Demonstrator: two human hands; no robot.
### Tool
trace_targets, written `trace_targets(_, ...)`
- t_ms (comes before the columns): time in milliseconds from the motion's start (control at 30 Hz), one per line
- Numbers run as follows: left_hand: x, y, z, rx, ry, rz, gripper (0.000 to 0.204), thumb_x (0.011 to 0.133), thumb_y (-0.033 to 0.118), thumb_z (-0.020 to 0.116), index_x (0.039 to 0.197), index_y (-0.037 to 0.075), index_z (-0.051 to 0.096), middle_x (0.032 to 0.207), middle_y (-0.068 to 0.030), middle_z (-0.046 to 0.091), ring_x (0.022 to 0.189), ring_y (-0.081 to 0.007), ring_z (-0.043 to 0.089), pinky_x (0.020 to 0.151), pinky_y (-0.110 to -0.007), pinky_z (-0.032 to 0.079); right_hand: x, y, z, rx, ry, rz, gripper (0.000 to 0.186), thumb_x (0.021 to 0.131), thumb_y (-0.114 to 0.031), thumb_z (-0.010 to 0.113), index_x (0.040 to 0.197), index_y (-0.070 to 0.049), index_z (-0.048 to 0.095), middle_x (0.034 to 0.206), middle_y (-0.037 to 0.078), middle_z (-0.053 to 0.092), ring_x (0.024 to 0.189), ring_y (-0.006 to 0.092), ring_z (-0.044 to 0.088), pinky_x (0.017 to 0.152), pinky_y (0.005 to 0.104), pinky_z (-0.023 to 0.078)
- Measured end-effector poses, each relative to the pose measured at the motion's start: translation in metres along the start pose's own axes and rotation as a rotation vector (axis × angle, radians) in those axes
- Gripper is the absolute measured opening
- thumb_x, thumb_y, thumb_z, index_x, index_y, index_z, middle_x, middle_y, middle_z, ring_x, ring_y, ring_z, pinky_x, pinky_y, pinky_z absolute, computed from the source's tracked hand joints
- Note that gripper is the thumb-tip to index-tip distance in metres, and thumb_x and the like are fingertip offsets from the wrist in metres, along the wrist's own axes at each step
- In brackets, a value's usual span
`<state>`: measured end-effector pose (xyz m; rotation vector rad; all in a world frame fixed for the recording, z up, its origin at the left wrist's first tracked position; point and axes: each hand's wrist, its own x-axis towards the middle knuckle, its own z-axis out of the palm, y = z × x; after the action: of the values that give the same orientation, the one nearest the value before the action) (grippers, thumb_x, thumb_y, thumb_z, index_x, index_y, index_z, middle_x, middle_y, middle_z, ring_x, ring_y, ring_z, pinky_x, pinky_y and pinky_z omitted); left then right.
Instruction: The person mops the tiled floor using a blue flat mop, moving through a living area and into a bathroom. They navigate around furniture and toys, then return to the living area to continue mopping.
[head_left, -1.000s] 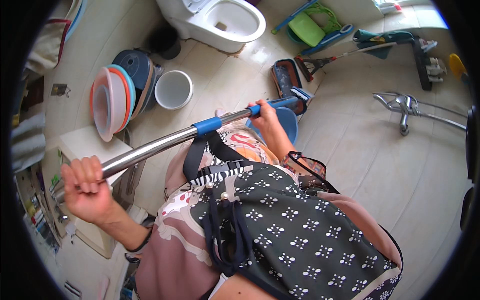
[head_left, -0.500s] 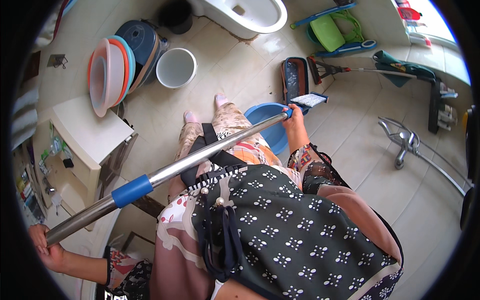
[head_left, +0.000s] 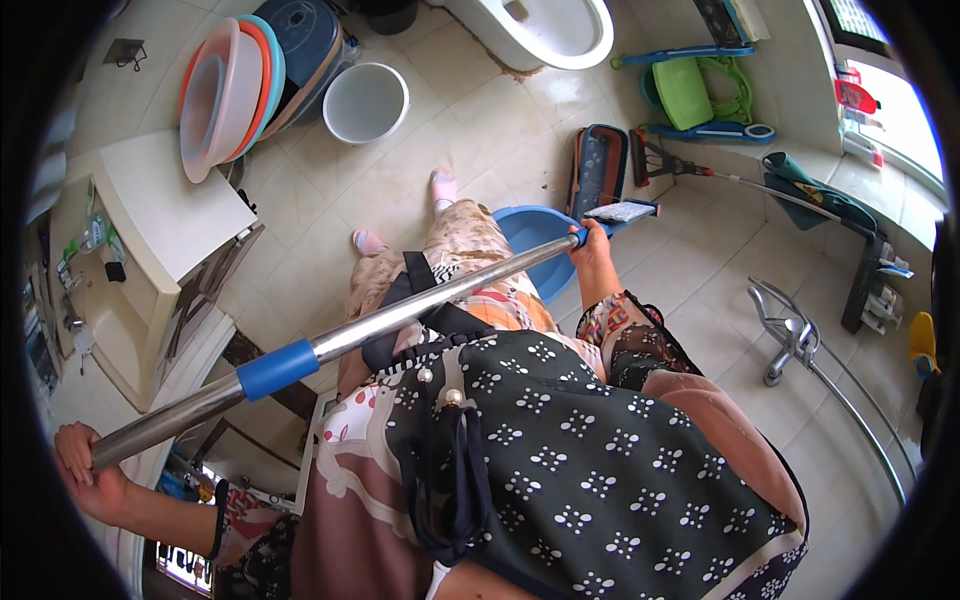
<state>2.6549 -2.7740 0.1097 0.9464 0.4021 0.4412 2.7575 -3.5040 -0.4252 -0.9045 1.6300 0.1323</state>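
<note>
A flat mop with a long silver pole [head_left: 400, 318] and a blue sleeve lies slantwise across the front of my body. My left hand [head_left: 88, 475] is closed round the pole's end at the lower left. Farther up, my right hand [head_left: 592, 248] is wrapped round the pole by its blue joint. Just beyond that hand is the mop's flat head with a white pad [head_left: 620, 211], above the right rim of a blue basin [head_left: 532, 222]. Part of the basin is hidden behind the pole and my right hand.
A mop bucket [head_left: 598, 165] stands beyond the basin. A white bucket [head_left: 366, 104], stacked basins [head_left: 235, 100] and a toilet [head_left: 545, 35] are farther back. On the left is a washbasin cabinet [head_left: 175, 205]; at right are a shower tap [head_left: 790, 335] and another mop [head_left: 690, 168].
The view has turned slightly, so the room's things sit differently in it and more of the window shows. Both hands keep hold of the mop, which has barely shifted.
</note>
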Motion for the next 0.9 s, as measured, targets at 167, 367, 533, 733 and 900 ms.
trace_targets(167, -0.002, -0.006, -0.031, -0.061, -0.058, 0.013, 0.039, 0.098, -0.003, 0.043, 0.065, 0.013, 0.03, 0.058, -0.0017, 0.031, 0.048, -0.011, 0.028, 0.058, -0.028, 0.03, -0.008, 0.014, -0.008, 0.014, -0.011, -0.007, 0.022, 0.085, -0.012, 0.065, 0.094, -0.008, 0.046, 0.07, 0.007, 0.058, 0.053, 0.024, 0.063, 0.041, 0.0342, 0.05)
trace_targets(367, -0.031, -0.021, -0.096, -0.179, -0.086, 0.02, 0.038, 0.099, 0.0, 0.048, 0.066, 0.013, 0.033, 0.06, 0.0005, 0.032, 0.049, -0.0094, 0.03, 0.057, -0.028, 0.029, -0.025, 0.05, -0.025, -0.028, -0.028, -0.051, 0.017, 0.085, -0.013, 0.059, 0.093, -0.006, 0.045, 0.069, 0.006, 0.057, 0.052, 0.0214, 0.061, 0.042, 0.032, 0.051)
trace_targets(533, -0.063, -0.075, -0.154, -0.262, 0.026, 0.017, 0.034, 0.099, 0.006, 0.05, 0.069, 0.013, 0.034, 0.065, 0.0012, 0.033, 0.058, -0.01, 0.032, 0.059, -0.028, 0.029, -0.054, 0.093, -0.031, -0.048, -0.009, -0.061, 0.014, 0.084, -0.011, 0.054, 0.094, -0.006, 0.046, 0.07, 0.006, 0.058, 0.059, 0.0205, 0.063, 0.052, 0.0351, 0.057)
trace_targets(733, -0.12, -0.174, -0.165, -0.184, 0.186, -0.039, 0.027, 0.099, 0.016, 0.054, 0.075, 0.014, 0.042, 0.059, 0.0008, 0.037, 0.054, -0.0139, 0.035, 0.06, -0.033, 0.032, -0.119, 0.168, -0.001, -0.082, -0.093, -0.14, 0.016, 0.085, -0.006, 0.05, 0.1, -0.004, 0.046, 0.083, 0.012, 0.061, 0.069, 0.0245, 0.066, 0.058, 0.0439, 0.057)
trace_targets(900, -0.15, -0.203, -0.174, -0.193, 0.17, -0.059, 0.024, 0.101, 0.016, 0.054, 0.077, 0.014, 0.048, 0.066, -0.0007, 0.043, 0.065, -0.0158, 0.042, 0.074, -0.038, 0.039, -0.183, 0.253, 0.058, -0.331, -0.195, -0.073, 0.021, 0.095, -0.012, 0.05, 0.115, -0.009, 0.043, 0.094, 0.015, 0.064, 0.079, 0.029, 0.067, 0.062, 0.0514, 0.056)
